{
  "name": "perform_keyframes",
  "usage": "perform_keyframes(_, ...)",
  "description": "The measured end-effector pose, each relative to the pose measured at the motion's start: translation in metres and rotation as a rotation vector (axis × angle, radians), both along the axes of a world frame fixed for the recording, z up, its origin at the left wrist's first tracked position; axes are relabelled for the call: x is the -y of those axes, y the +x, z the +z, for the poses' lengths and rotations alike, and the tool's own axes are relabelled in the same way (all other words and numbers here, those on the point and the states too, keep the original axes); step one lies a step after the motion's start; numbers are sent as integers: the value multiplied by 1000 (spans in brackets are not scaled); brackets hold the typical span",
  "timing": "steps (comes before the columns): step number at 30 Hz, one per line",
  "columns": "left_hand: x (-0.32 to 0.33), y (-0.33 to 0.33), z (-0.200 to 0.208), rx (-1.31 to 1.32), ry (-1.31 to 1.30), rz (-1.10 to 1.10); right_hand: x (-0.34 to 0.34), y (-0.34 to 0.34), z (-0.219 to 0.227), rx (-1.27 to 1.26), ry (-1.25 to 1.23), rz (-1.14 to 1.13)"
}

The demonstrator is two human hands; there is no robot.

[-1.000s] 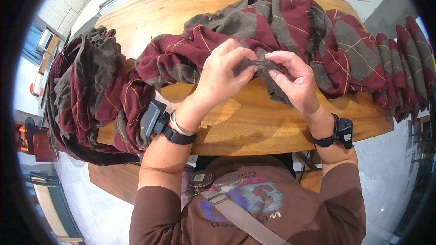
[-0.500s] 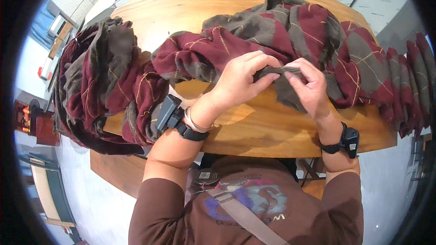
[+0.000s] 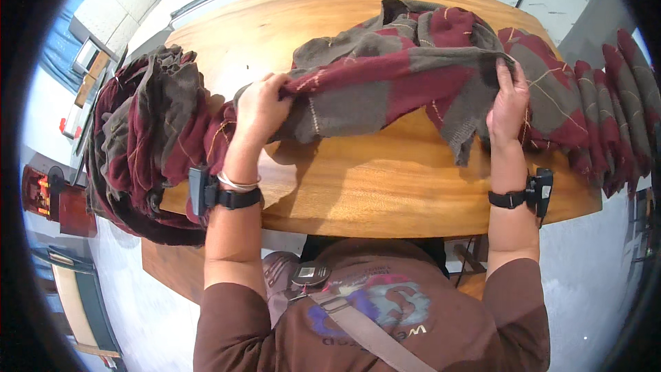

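Note:
A long piece of burgundy and grey-brown argyle knit fabric (image 3: 358,93) with yellow crossing lines stretches between my hands over the table. My left hand (image 3: 261,107) is closed around its bunched left part. On the right, my right hand (image 3: 508,100) pinches the upper edge near a corner, fingers pointing away from me. Between them the top edge runs nearly straight, and a ribbed-looking end hangs down beside my right hand. More of the same cloth lies crumpled behind the held stretch.
A curved wooden table (image 3: 344,200) spans the front. At left a large heap of matching knit cloth (image 3: 148,124) hangs over its edge. Several folded pieces (image 3: 609,120) stand in a row at the right edge. A wooden bench (image 3: 172,265) shows below left.
My hands were close together, pinching a rolled edge. They have moved apart, left hand leftward and right hand rightward and away, spreading the fabric between them.

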State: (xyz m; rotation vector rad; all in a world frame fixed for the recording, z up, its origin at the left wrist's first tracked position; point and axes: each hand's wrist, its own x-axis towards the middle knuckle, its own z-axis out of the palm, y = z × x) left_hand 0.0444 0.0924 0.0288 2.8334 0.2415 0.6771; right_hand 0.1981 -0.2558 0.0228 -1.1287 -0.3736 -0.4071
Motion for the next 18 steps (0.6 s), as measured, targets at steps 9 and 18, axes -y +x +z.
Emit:
perform_keyframes(9,9,-26,76,733,285,-155,-9,-10,-6,62,-146,17)
perform_keyframes(18,39,-56,38,-106,-3,-364,-5,0,-13,-131,-6,291)
